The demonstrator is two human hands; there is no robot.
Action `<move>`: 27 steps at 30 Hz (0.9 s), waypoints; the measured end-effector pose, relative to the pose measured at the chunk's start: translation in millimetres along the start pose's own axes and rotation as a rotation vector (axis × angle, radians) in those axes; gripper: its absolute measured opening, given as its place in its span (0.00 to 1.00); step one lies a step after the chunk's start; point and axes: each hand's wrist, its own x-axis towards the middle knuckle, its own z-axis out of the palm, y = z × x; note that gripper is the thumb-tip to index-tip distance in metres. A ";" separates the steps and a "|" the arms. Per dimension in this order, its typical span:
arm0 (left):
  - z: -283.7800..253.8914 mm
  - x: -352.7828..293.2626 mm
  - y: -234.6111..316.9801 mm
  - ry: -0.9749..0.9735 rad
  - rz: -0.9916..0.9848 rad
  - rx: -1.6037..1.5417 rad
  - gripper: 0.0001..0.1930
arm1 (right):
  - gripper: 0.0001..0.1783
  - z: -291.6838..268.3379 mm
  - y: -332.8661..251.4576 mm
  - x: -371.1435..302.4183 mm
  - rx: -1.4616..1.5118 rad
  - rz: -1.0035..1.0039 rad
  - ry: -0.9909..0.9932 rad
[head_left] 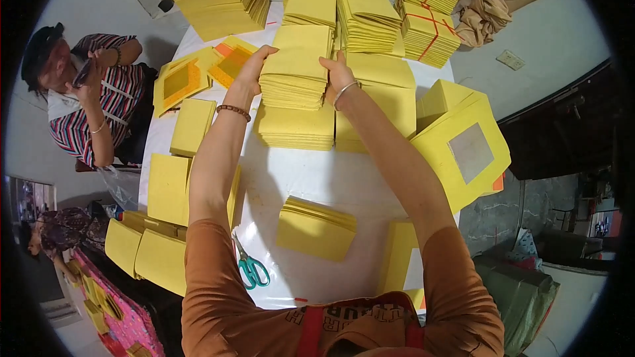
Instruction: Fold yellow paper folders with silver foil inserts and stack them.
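White-covered table (311, 175). Toward its far side, 1 lower block of flat yellow paper rectangles (296, 127). Directly over it, 1 thick stack of yellow paper rectangles (294, 86), clamped between 2 bare hands: left hand (253, 71) at left side, right hand (339, 77) at right. Near edge: teal-handled scissors (245, 263).

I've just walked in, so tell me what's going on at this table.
The person's left hand and right hand hold a yellow stack from both sides, above a lower stack; whether it rests there is unclear. A separate small stack and green-handled scissors lie nearer the person on the white table.
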 end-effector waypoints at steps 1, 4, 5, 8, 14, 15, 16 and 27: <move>2.7 -1.9 -0.6 -0.010 0.011 0.008 0.16 | 0.46 -2.9 -0.5 0.6 0.036 -0.035 -0.045; 9.8 -1.9 -3.8 -0.065 0.048 -0.022 0.17 | 0.44 -10.3 -0.5 9.8 0.022 -0.069 -0.116; 11.7 -1.9 -1.6 -0.066 0.048 -0.025 0.17 | 0.44 -13.0 0.3 12.9 -0.026 -0.071 -0.145; 8.1 -5.1 2.5 0.002 0.029 0.011 0.18 | 0.43 -4.3 1.3 8.5 -0.077 -0.037 -0.111; 7.0 -17.5 0.4 0.051 0.080 0.145 0.20 | 0.42 0.7 7.1 -1.6 -0.179 -0.032 -0.061; 5.4 -19.7 5.5 0.034 0.099 0.258 0.26 | 0.42 -0.7 7.5 -0.4 -0.178 -0.033 -0.064; 4.2 -22.1 8.4 0.018 0.118 0.371 0.32 | 0.42 -1.5 8.7 0.9 -0.194 -0.047 -0.059; 53.0 -76.6 3.9 0.185 0.185 0.529 0.48 | 0.42 6.6 -12.8 -22.6 -0.177 -0.102 -0.052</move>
